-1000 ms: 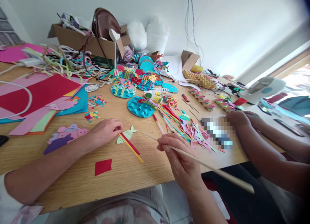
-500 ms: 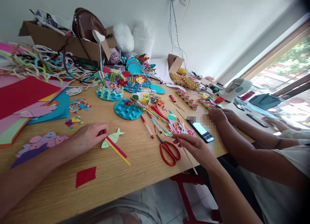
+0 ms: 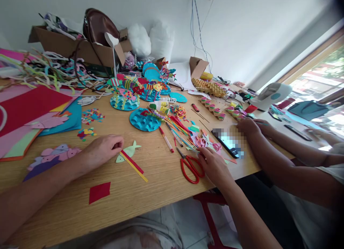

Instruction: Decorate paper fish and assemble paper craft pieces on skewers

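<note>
My left hand [image 3: 111,146] is closed on the upper ends of a red strip [image 3: 134,163] and a yellow strip [image 3: 138,171], which lie across a pale green paper fish [image 3: 129,154]. On the table, my right hand [image 3: 212,163] is at the paper scraps [image 3: 205,141], fingers bent and close together; what they hold, if anything, is hidden. Red-handled scissors [image 3: 191,169] lie just left of it. A red paper piece [image 3: 99,192] rests near the front edge.
Paper sheets [image 3: 29,109] and fish cutouts [image 3: 53,156] lie at left. Blue wavy discs [image 3: 145,120], pens [image 3: 166,140] and a phone [image 3: 225,144] are beyond my hands. Another person's arms [image 3: 274,146] rest at right.
My right hand has moved down onto the scraps, and the thin stick seen under it before no longer shows. The view has shifted slightly; my left hand stays at the strips.
</note>
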Demonstrator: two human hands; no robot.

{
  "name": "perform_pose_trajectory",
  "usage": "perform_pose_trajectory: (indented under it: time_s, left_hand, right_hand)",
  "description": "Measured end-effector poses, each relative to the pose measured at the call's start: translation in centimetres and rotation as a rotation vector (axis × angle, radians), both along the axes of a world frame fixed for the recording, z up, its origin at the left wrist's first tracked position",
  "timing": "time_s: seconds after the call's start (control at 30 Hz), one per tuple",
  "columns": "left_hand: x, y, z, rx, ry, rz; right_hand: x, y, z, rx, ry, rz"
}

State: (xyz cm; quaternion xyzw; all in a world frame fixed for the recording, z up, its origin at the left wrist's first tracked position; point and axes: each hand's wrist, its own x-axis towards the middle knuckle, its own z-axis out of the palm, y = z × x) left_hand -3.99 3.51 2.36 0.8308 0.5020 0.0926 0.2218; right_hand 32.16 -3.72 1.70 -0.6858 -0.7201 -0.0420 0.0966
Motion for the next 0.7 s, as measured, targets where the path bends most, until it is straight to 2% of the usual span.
perform_pose_trajectory:
  time_s: [0.13, 0.23, 0.3, 0.37, 0.4, 0.47, 0.57, 0.7]
  left_hand:
    - [0.2, -0.2, 0.4, 0.014, -0.012, 0.019]
    - [0.3, -0.3, 0.5, -0.007, 0.008, 0.050]
    - [0.3, -0.3, 0.4, -0.009, 0.005, 0.050]
    - [0.2, -0.2, 0.2, -0.005, -0.006, 0.043]
    - [0.2, -0.2, 0.2, -0.004, -0.010, 0.042]
    - [0.1, -0.2, 0.0, -0.005, -0.012, 0.050]
    - [0.2, -0.2, 0.2, -0.011, -0.012, 0.068]
    - [0.3, -0.2, 0.5, -0.028, -0.001, 0.068]
  right_hand:
    - [0.1, 0.0, -0.2, -0.023, -0.030, 0.017]
    - [-0.9, -0.5, 0.7, 0.076, 0.059, 0.066]
    - [-2.9, -1.0, 1.6, 0.139, 0.157, 0.164]
    - [-5.8, -1.4, 2.6, 0.129, 0.253, 0.334]
    - [-7.5, -1.5, 2.9, 0.113, 0.291, 0.412]
    - [-10.9, -1.3, 3.1, -0.031, 0.336, 0.547]
    - [-14.9, -0.1, 2.8, -0.178, 0.324, 0.601]
    - [-16.9, 1.3, 2.1, -0.212, 0.251, 0.657]
